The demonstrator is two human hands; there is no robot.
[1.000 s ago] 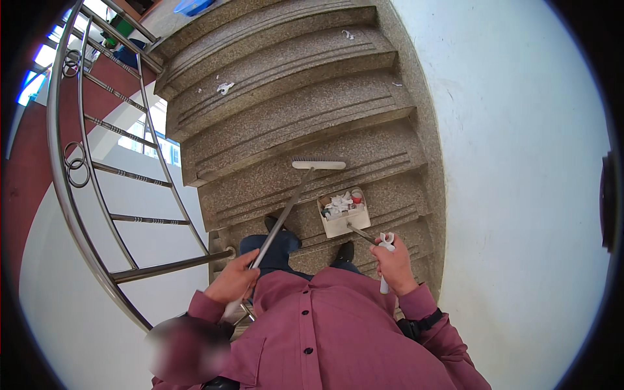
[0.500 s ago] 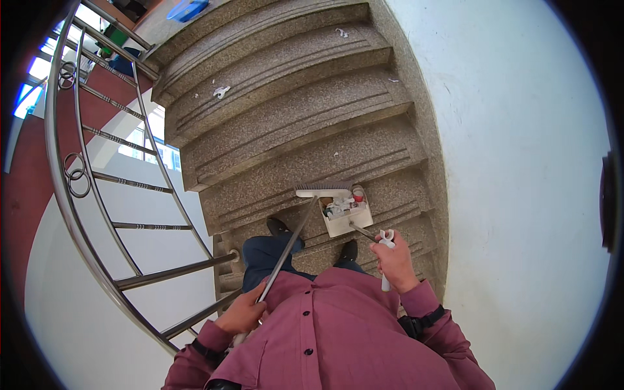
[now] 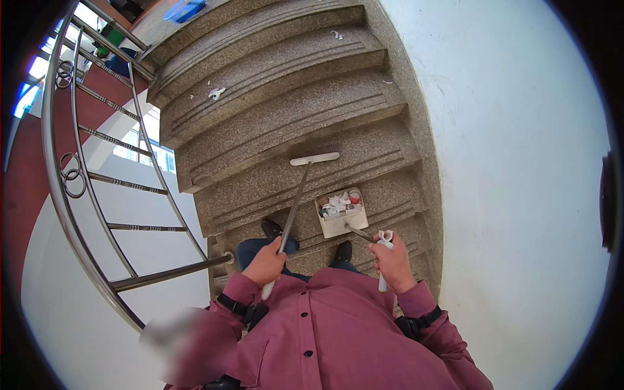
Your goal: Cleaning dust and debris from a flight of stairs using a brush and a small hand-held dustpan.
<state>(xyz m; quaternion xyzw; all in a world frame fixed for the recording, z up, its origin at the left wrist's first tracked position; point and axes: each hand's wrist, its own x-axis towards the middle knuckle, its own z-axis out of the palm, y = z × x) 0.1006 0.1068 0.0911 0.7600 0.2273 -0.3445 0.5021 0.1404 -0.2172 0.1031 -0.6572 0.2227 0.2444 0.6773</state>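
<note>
My left hand (image 3: 265, 262) is wrapped round the grey handle of a broom (image 3: 297, 207). The broom's white head (image 3: 315, 158) rests on the step ahead, against the foot of the riser. In my right hand (image 3: 395, 265) is the handle of a white long-handled dustpan (image 3: 343, 227), gripped near its pale hooked end. The pan sits on a lower step, near my shoes, with crumpled white paper (image 3: 340, 204) and a red scrap inside. White litter (image 3: 216, 93) lies on a higher step at the left, and another scrap (image 3: 336, 35) is farther up at the right.
Speckled stone stairs (image 3: 286, 138) rise ahead. A metal railing (image 3: 97, 260) with ring ornaments runs along the left, and a white wall (image 3: 513, 162) borders the right. At the top left is a blue basin (image 3: 184, 10). My dark shoes (image 3: 272, 228) stand below the pan.
The broom head has moved forward, away from the dustpan's edge to the back of the step. My left hand has moved up and forward with the handle. The dustpan has barely shifted.
</note>
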